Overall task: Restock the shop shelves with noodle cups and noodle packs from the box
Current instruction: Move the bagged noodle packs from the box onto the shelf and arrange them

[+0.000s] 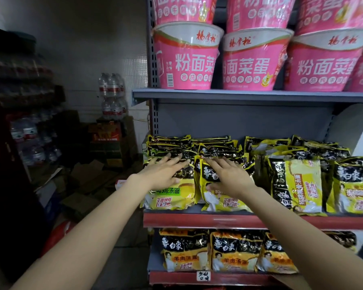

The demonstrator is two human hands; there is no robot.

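Black and yellow noodle packs [298, 185] fill the middle shelf [218, 220], some upright at the front, others stacked flat behind. My left hand [162, 171] lies flat with fingers spread on the leftmost pack [170, 195]. My right hand [226, 176] rests palm down, fingers apart, on the upright pack [224, 201] beside it. Neither hand grips anything. Pink noodle cups [187, 57] stand in two stacked layers on the upper shelf [239, 95]. The box is not in view.
More yellow noodle packs [228, 252] sit on the lower shelf. To the left are flattened cartons [86, 181] on the floor, stacked boxes [109, 139] with water bottle packs [111, 95] on top, and a dark shelf of bottles [29, 139].
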